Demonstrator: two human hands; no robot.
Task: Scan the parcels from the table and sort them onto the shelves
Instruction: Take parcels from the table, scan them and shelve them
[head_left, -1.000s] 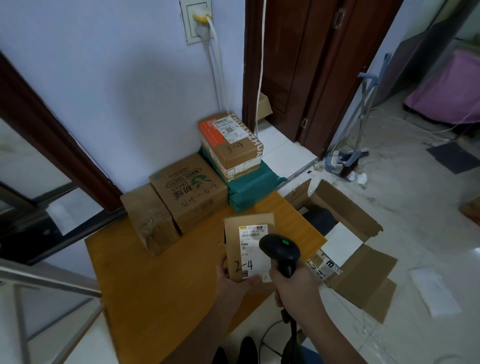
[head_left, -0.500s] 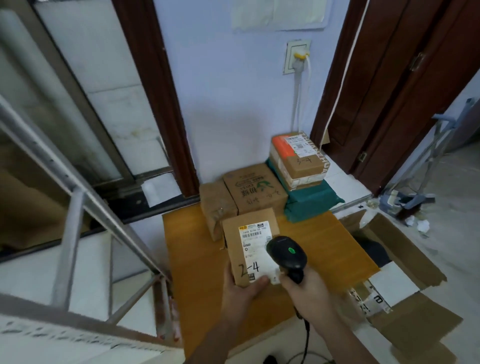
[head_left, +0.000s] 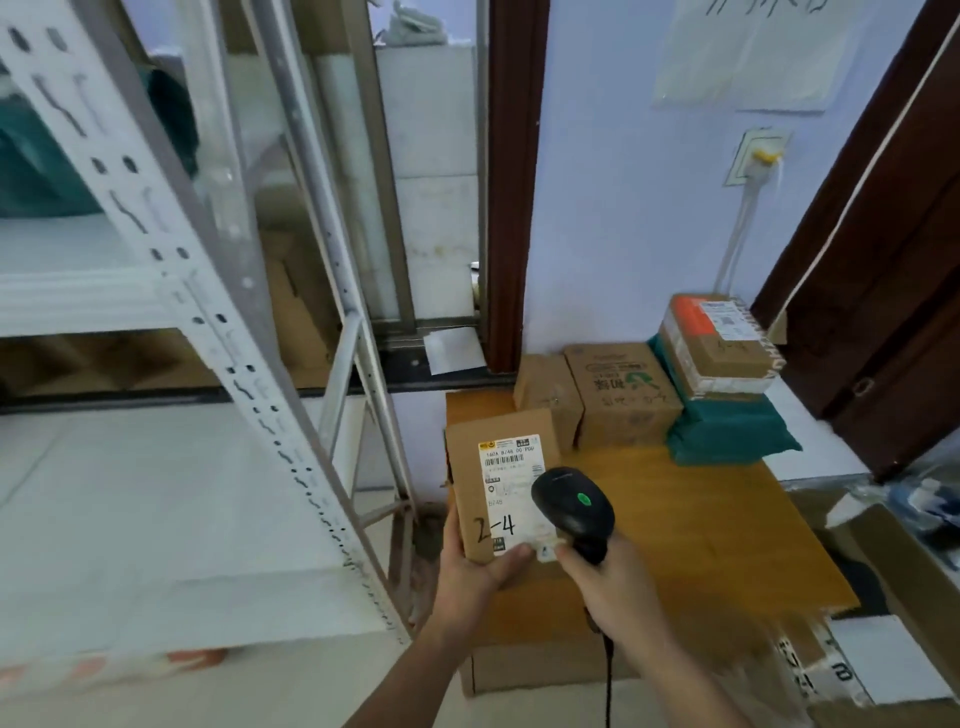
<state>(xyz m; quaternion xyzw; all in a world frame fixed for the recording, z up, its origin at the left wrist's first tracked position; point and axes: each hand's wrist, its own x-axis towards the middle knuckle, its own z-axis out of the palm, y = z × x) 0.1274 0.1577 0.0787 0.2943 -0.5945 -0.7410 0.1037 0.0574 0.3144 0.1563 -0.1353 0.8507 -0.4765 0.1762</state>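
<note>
My left hand (head_left: 470, 564) holds a small brown parcel (head_left: 467, 467) from below; its white label faces me and "2-4" is handwritten on it. My right hand (head_left: 605, 577) grips a black barcode scanner (head_left: 571, 504) with a green light, its head just over the label's right side. Both are above the left end of the wooden table (head_left: 691, 519). At the table's back stand two brown boxes (head_left: 618, 395) and an orange-topped box (head_left: 717, 343) on a teal package (head_left: 727, 436). The white metal shelf unit (head_left: 171, 519) fills the left.
A slotted shelf upright (head_left: 249, 384) slants close to my left arm. An open cardboard box (head_left: 872, 649) lies on the floor at the right. A dark wooden door (head_left: 893, 270) stands behind the table. The scanner's cable (head_left: 607, 686) hangs down.
The view has swung left, bringing the shelf unit into sight. Both hands have kept the parcel and scanner together and carried them towards the table's left end.
</note>
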